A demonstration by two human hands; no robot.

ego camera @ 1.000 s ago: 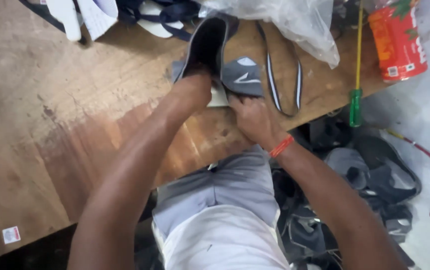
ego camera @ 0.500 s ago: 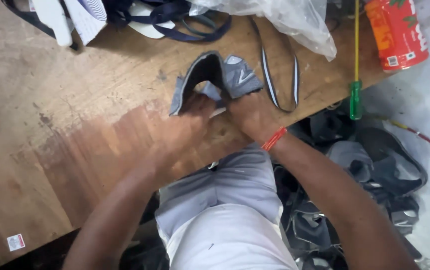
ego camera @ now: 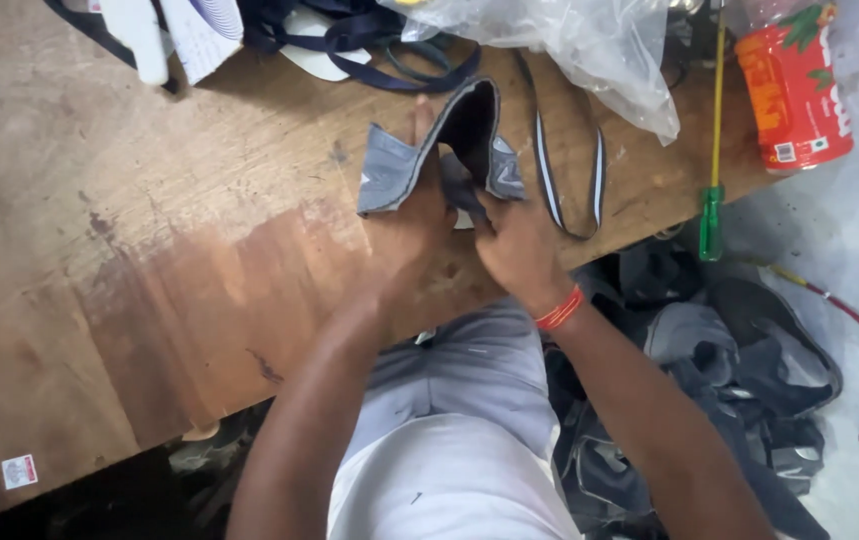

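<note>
**Both hands on one grey upper at table edge**

Landmark: the upper [ego camera: 449,150], a grey shoe piece w/ dark lining, standing on the table [ego camera: 149,260] near its front edge.

Vs 0.5 s ago: the upper is spread wider now. Its left flap is pulled out flat to the side, and the dark inside faces up more. Left hand has shifted up under that flap. Right hand sits at about the same spot, on the right flap. A full sec ago the upper was narrower and more closed.

Left hand [ego camera: 411,215]: closed round the upper's left flap, one finger sticking up along the inside. Right hand [ego camera: 519,245]: fingers pinched on the lower edge of the right flap. A red band [ego camera: 559,310] is on that wrist.

Counts:
- 1 upper in hand.
- 1 strap loop [ego camera: 569,170], dark w/ pale edge, flat just right of the upper.
- 1 clear bag [ego camera: 569,40] behind and right of the upper.
- 1 red can [ego camera: 794,90] well right of the upper.
- 1 tool w/ green handle [ego camera: 711,215] right of the strap loop.
- Dark blue straps [ego camera: 369,35] behind the upper; number unclear.
- Pile of grey-black pieces [ego camera: 709,370] on the floor, below and right of the upper; can't count.
</note>
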